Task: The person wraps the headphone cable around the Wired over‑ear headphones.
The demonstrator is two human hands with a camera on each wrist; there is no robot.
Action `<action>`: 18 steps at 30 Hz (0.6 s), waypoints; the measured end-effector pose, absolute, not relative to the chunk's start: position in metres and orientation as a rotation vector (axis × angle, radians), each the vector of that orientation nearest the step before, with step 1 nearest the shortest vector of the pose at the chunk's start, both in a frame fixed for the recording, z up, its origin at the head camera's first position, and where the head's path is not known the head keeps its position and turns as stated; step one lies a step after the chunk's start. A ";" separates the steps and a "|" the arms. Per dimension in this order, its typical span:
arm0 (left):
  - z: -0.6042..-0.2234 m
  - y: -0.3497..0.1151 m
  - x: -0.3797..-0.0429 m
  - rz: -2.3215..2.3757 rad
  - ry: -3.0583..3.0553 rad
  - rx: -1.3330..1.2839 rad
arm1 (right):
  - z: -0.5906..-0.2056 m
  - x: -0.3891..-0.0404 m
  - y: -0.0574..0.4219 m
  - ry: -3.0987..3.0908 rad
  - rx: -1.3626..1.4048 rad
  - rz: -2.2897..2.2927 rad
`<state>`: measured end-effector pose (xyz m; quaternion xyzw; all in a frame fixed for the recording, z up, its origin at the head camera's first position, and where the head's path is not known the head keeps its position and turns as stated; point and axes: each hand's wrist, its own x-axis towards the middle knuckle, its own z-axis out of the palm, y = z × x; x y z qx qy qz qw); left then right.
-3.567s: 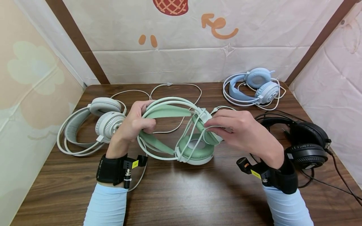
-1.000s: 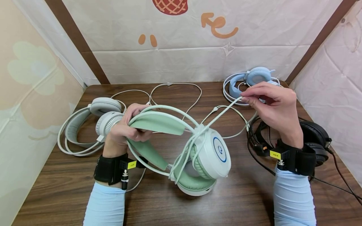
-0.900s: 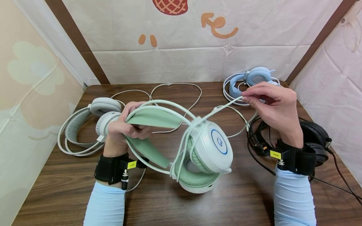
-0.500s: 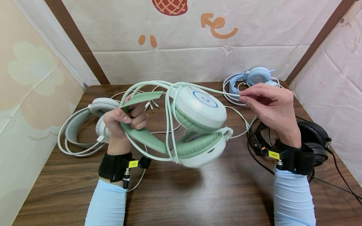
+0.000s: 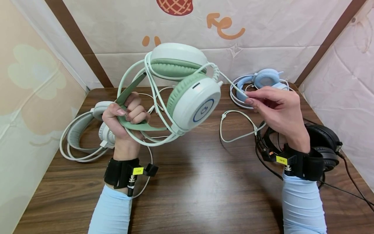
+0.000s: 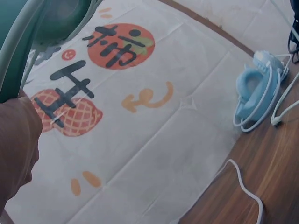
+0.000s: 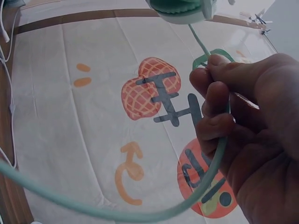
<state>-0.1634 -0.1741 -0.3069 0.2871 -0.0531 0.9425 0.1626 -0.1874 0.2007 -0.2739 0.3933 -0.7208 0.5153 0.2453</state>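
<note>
Raised above the table, white and pale green headphones [image 5: 194, 102] hang from my left hand [image 5: 126, 122]. Its fingers curl round the green headband [image 5: 132, 87]. Several turns of pale green cable [image 5: 157, 89] wrap round the frame and ear cups. My right hand [image 5: 281, 113] pinches the cable between thumb and fingertips, to the right of the ear cups. In the right wrist view the cable [image 7: 140, 216] leaves that hand [image 7: 254, 112] in a wide loop. The left wrist view shows the left hand [image 6: 18, 144] only in part, at its edge.
Grey-white headphones [image 5: 79, 133] lie at the left of the wooden table [image 5: 204, 191]. Blue headphones [image 5: 267, 78] rest at the back right. Black headphones [image 5: 324, 139] with cables sit at the right, partly behind the right hand. A pale cable loop [image 5: 238, 139] lies on the table.
The headphones have risen and turned over, so the ear cups now point up and right. The right hand has moved out to the right with the cable since the oldest frame, then stayed nearly still.
</note>
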 end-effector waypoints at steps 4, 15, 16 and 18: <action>-0.306 -0.174 -0.163 2.725 -0.178 0.762 | -0.275 -0.187 0.194 -1.991 1.140 1.388; -0.306 -0.173 -0.160 2.768 -0.338 0.644 | -0.282 -0.183 0.167 -2.157 1.324 1.131; -0.306 -0.175 -0.160 2.786 -0.351 0.627 | -0.282 -0.181 0.165 -2.174 1.325 1.108; -0.306 -0.177 -0.159 2.832 -0.367 0.577 | -0.281 -0.178 0.163 -2.195 1.329 1.064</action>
